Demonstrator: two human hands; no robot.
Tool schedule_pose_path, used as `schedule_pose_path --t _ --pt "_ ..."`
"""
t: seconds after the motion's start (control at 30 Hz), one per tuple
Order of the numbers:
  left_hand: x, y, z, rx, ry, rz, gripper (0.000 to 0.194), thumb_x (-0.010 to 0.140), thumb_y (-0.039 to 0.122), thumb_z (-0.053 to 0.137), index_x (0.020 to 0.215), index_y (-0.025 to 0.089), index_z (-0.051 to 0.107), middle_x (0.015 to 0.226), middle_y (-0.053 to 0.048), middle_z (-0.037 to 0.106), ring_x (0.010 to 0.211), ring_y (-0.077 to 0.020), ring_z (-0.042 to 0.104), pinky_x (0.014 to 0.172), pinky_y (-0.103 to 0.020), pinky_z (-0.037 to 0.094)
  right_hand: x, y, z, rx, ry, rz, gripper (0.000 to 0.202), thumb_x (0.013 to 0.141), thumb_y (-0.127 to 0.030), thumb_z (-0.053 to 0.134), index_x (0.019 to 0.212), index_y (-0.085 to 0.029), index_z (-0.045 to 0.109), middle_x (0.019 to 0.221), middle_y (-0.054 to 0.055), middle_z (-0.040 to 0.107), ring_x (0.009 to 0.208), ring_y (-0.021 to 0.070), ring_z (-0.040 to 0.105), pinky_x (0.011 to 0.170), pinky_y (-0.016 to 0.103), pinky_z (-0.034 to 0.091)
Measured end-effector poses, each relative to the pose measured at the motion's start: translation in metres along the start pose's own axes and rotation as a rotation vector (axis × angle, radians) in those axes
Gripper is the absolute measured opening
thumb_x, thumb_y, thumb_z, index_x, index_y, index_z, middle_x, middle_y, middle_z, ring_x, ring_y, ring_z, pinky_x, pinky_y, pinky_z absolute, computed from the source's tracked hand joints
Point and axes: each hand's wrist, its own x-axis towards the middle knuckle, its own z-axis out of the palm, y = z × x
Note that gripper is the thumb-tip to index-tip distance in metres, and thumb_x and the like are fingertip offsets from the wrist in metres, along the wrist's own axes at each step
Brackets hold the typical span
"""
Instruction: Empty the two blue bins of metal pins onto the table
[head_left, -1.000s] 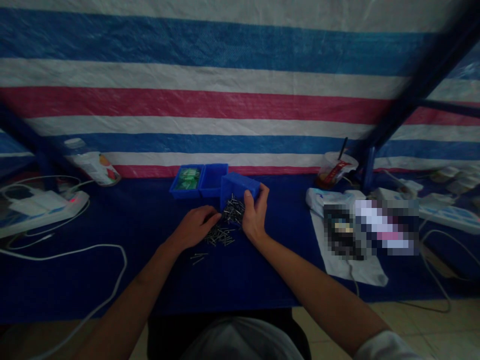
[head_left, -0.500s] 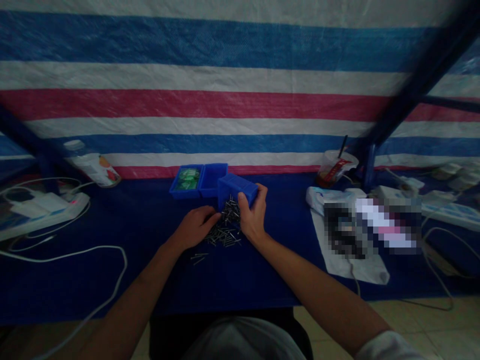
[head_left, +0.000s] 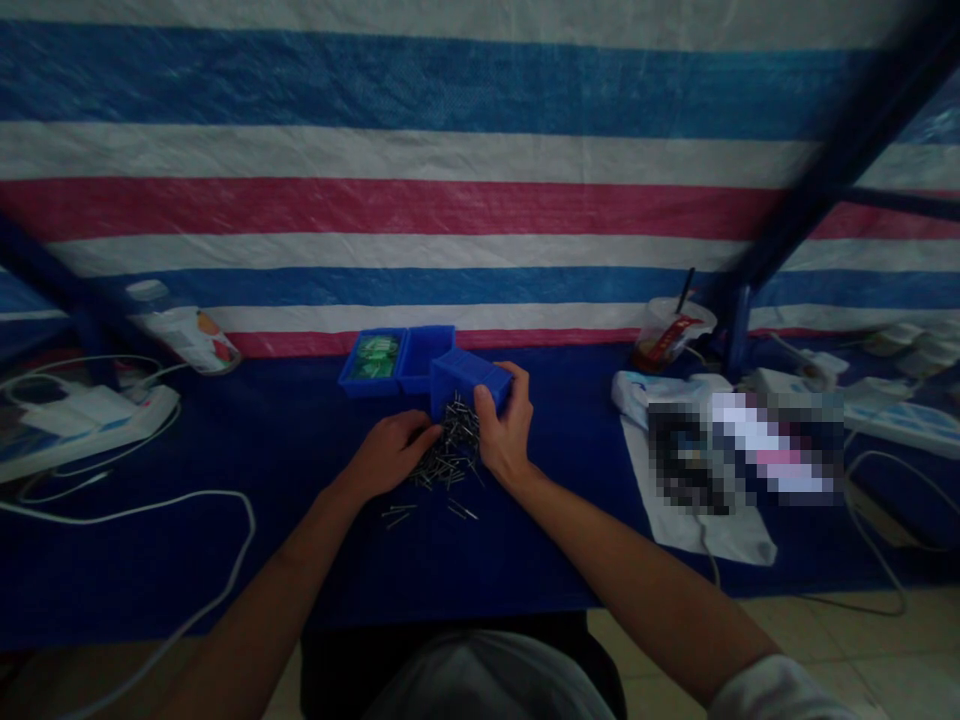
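Observation:
My right hand (head_left: 506, 425) grips a blue plastic bin (head_left: 469, 378) from its right side, thumb on the near side. The bin is tipped over, its mouth facing down toward me. Thin, nail-like metal fasteners (head_left: 450, 462) lie in a heap at its mouth and spread onto the blue tabletop (head_left: 495, 570). Beside the heap, on its left, rests my left hand (head_left: 394, 450), thumb and fingers apart, with the thumb tip at the fasteners; its other fingertips are partly hidden. A few loose fasteners lie in front of the heap.
Behind stand a blue bin with green-white packets (head_left: 375, 358) and another blue bin (head_left: 425, 358). A bottle (head_left: 187, 330), power strip (head_left: 112, 425) and white cable (head_left: 240, 520) lie left. At right are a plastic cup (head_left: 671, 335), white bag (head_left: 720, 535) and another power strip (head_left: 900, 420).
The blue bin has shifted slightly left in my right hand. More fasteners lie loose in front of the heap. My left hand has barely moved.

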Motion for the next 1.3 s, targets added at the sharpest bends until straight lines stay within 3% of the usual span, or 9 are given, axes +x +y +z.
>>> schedule_pose_path --t 1.13,1.3 --pt "-0.0003 -0.0018 0.0004 -0.004 -0.002 0.002 0.04 0.096 0.051 0.047 0.074 0.02 0.061 0.072 -0.001 0.062 0.066 -0.0171 0.057 0.063 -0.03 0.039 -0.0031 -0.0017 -0.0015 -0.015 -0.065 -0.06 0.054 0.081 -0.059 0.058 0.123 -0.025 0.05 0.105 0.008 0.066 0.085 0.0239 0.062 0.08 0.041 0.047" --pt "-0.0005 -0.0013 -0.0004 -0.018 -0.004 0.0 0.04 0.095 0.051 0.048 0.074 0.02 0.061 0.072 -0.001 0.062 0.066 -0.0173 0.057 0.063 -0.03 0.039 -0.0032 -0.0009 -0.0013 -0.044 -0.059 -0.13 0.051 0.084 -0.056 0.056 0.123 -0.025 0.049 0.109 0.009 0.065 0.088 0.0239 0.062 0.08 0.041 0.048"
